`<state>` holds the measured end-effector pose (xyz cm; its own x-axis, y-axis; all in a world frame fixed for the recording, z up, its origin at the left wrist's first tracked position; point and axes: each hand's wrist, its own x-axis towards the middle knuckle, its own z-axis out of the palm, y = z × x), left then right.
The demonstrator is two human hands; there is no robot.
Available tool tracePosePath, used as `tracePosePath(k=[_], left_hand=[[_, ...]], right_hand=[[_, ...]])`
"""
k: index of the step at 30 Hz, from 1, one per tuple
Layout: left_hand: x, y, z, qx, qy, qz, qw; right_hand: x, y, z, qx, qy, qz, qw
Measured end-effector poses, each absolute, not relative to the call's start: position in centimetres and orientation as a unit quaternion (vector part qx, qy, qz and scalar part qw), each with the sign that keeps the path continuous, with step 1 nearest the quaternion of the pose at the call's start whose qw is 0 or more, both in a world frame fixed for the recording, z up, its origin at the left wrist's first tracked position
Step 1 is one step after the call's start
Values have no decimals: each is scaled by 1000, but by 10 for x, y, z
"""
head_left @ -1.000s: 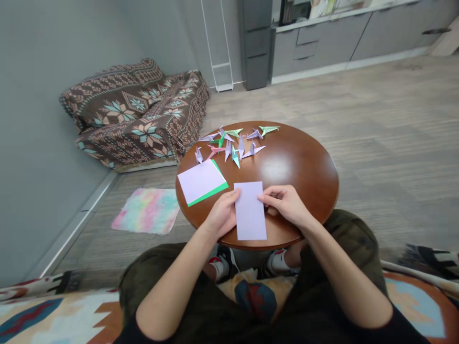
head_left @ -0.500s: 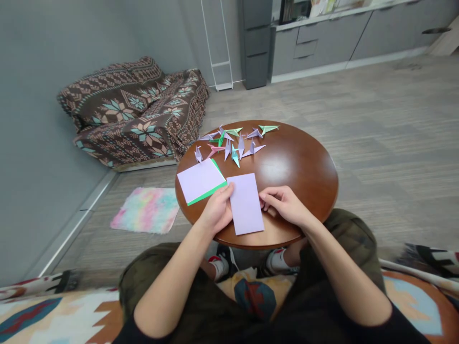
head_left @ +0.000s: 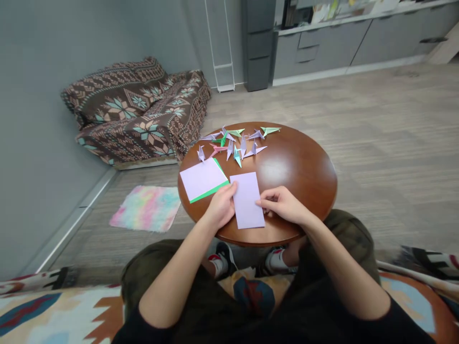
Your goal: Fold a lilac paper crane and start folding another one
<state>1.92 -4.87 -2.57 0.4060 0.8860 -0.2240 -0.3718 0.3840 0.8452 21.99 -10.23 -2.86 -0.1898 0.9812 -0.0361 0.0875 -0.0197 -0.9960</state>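
A folded lilac sheet of paper (head_left: 248,203), an upright rectangle, is held over the near edge of the round brown table (head_left: 301,167). My left hand (head_left: 223,205) grips its left edge, thumb on top and the other fingers underneath. At the right edge my right hand (head_left: 281,204) pinches the paper between thumb and fingers. Left of it lies a stack of square paper (head_left: 203,179), lilac on top with green showing beneath. Several folded paper cranes (head_left: 236,155) in lilac, green, pink and blue stand toward the back left of the table.
A sofa (head_left: 143,110) under a patterned cover stands behind the table on the left. A pastel fluffy mat (head_left: 145,209) lies on the floor. Grey cabinets (head_left: 330,45) line the far wall. My knees are against the table's near side.
My right thumb and fingers have come onto the right edge of the lilac paper and now pinch it. The left hand keeps its hold. The view has shifted slightly.
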Motion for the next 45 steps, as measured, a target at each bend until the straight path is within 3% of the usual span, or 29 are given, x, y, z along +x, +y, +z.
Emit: tracePosePath(k=[5, 14, 22, 34, 41, 45], left_hand=[[16, -52, -24, 493, 391, 550, 549], [21, -74, -12, 487, 257, 366, 750], [17, -70, -2, 418, 218, 241, 848], [36, -46, -7, 364, 317, 421, 768], [35, -40, 1, 359, 373, 434, 737], [36, -38, 7, 275, 384, 479, 739]], right_hand=[[217, -97, -33, -532, -514, 470, 481], [194, -106, -3, -532, -578, 385, 484], [181, -101, 6, -470, -597, 445, 474], [234, -72, 2, -515, -505, 437, 538], [220, -54, -16, -405, -392, 596, 572], [221, -53, -15, -411, -310, 592, 620]])
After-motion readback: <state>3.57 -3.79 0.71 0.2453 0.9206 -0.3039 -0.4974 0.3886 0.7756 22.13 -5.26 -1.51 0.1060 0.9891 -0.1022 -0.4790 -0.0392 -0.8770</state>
